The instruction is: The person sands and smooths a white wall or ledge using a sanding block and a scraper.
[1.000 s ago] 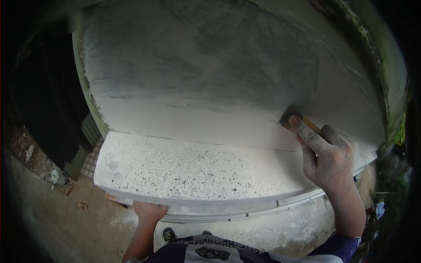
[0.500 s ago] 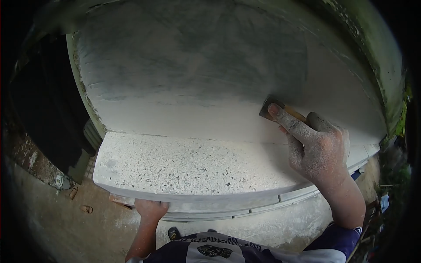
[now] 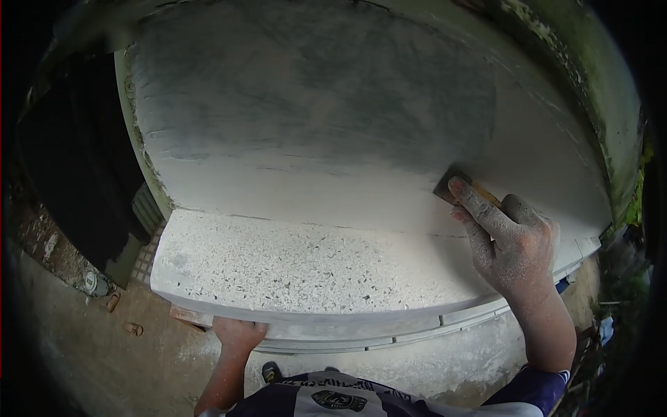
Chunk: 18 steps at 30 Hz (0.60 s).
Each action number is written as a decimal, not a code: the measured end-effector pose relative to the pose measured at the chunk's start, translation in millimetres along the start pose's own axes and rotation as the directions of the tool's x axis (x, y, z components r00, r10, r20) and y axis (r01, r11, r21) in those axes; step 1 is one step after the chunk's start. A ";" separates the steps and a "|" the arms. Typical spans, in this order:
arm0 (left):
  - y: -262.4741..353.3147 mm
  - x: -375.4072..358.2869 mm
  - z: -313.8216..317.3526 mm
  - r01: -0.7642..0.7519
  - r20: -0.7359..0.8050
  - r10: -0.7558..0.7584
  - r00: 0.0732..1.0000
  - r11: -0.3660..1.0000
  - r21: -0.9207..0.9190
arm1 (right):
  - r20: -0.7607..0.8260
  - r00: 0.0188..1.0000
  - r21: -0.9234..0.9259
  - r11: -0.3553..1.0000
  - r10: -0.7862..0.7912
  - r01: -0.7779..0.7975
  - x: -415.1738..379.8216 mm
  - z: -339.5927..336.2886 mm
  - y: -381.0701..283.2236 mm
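Observation:
My right hand (image 3: 520,240), coated in white dust, is closed round the yellowish handle of a putty knife (image 3: 451,182) with a dark blade. Its index finger presses along the blade, which lies against the wall (image 3: 347,194), whitish below and grey-smeared higher up. Below the wall runs a speckled white stone ledge (image 3: 292,267) dusted with powder. At the ledge's front edge, my left hand (image 3: 238,332) grips with its knuckles up; the fingertips are hidden.
A dark opening (image 3: 69,167) lies to the left of the wall. Sandals (image 3: 134,329) are on the concrete floor (image 3: 90,354) at lower left. Stepped slabs (image 3: 410,335) run beneath the ledge. On the right a mossy, curved-looking border (image 3: 590,90) frames the wall, with plants beyond.
My right hand has slid the putty knife a little to the right and down along the wall. My left hand keeps its place on the ledge; the view has shifted slightly.

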<state>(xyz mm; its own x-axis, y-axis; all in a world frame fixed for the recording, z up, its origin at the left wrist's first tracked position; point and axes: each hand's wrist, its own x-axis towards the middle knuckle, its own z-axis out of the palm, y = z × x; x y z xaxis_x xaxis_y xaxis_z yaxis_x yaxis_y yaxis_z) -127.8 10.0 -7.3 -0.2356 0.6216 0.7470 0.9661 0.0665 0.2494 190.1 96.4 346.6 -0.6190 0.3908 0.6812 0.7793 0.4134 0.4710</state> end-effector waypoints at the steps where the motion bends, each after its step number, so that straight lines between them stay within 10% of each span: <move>1: -2.3 -1.2 1.9 -0.007 -0.003 0.007 1.000 1.000 0.019 | -0.013 0.999 0.018 0.999 0.038 -0.037 0.8 -1.5 0.6; 13: -1.4 7.3 2.3 -0.055 -0.117 0.052 0.992 0.998 -0.021 | -0.015 1.000 -0.026 0.999 0.026 -0.026 2.1 -3.6 2.2; 18: 0.0 -5.3 -8.2 0.070 0.110 -0.065 0.992 0.997 -0.034 | -0.028 0.998 0.000 0.998 -0.063 0.063 22.0 0.9 -20.2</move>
<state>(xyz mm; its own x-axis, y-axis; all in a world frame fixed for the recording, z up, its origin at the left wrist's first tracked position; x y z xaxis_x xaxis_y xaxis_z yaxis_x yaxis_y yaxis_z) -127.4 0.3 -6.2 -0.2853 0.6981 0.6567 0.9432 0.0828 0.3218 160.6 97.4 351.6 -0.6640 0.3407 0.6656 0.7387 0.4372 0.5130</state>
